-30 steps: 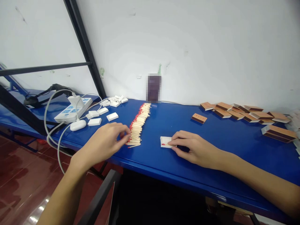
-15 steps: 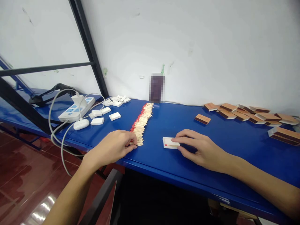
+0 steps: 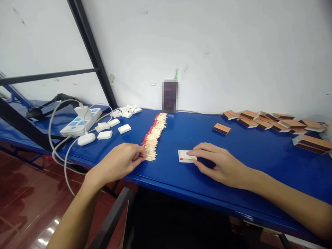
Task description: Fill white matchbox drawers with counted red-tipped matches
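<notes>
A long row of red-tipped matchsticks (image 3: 155,135) lies on the blue table (image 3: 259,155). My left hand (image 3: 119,163) rests at the near end of the row, fingertips pinched on a matchstick there. My right hand (image 3: 219,164) lies on the table to the right, its fingers steadying a small white matchbox tray (image 3: 185,156) that has a match or two in it.
Several white trays (image 3: 114,125) and a white power strip (image 3: 81,121) with cables sit at the left. Brown matchbox sleeves (image 3: 272,123) are scattered along the wall at the right, one sleeve (image 3: 221,129) apart. A black metal frame (image 3: 85,45) crosses the left.
My left hand's fingers have closed onto a matchstick at the near end of the row. My right hand stays on the white tray.
</notes>
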Motion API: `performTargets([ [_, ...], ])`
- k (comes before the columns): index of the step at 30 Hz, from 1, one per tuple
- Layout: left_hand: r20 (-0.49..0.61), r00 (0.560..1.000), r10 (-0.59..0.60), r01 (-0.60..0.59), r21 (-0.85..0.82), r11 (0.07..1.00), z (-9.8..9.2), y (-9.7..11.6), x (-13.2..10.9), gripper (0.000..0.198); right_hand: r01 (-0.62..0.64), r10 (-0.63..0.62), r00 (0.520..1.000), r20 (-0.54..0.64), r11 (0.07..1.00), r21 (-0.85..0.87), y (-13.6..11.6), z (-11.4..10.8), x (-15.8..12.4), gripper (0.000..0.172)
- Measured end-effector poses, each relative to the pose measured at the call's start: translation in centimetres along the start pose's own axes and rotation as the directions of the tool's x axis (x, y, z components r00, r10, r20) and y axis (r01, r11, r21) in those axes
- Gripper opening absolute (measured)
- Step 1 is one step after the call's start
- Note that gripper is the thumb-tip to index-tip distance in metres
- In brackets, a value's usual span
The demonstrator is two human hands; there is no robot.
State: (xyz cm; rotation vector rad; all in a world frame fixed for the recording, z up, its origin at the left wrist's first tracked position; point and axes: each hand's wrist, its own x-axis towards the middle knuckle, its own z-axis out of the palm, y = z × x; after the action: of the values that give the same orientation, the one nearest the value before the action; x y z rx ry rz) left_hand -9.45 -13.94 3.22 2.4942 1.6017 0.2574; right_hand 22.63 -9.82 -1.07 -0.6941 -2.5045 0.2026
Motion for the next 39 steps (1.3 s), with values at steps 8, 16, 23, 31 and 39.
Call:
performTargets([
  [8, 0.039, 0.999, -0.019, 0.020, -0.026, 0.999, -0.30, -0.17, -0.19, 0.017, -0.001, 0.001, 1.000, 0.002, 1.000, 0.031, 0.05, 0.20, -0.11, 0.029],
  [16, 0.062, 0.997, 0.051, -0.048, -0.056, 0.997, 0.08, 0.02, -0.20, 0.019, 0.005, -0.004, 1.000, -0.014, 0.999, 0.044, 0.18, 0.43, -0.18, 0.029],
  [23, 0.059, 0.994, 0.091, -0.087, -0.056, 0.995, 0.19, 0.06, -0.39, 0.018, 0.001, 0.000, 1.000, -0.011, 0.999, 0.040, 0.36, 0.58, -0.29, 0.025],
  [31, 0.033, 0.992, 0.123, -0.120, -0.083, 0.989, 0.39, 0.47, -0.34, 0.019, -0.014, 0.014, 1.000, -0.003, 0.999, 0.044, 0.31, 0.55, -0.39, 0.024],
  [39, -0.014, 0.994, 0.105, -0.105, -0.043, 0.994, 0.23, -0.15, -0.58, 0.018, -0.011, 0.012, 1.000, -0.009, 0.998, 0.058, 0.34, 0.60, -0.41, 0.023],
])
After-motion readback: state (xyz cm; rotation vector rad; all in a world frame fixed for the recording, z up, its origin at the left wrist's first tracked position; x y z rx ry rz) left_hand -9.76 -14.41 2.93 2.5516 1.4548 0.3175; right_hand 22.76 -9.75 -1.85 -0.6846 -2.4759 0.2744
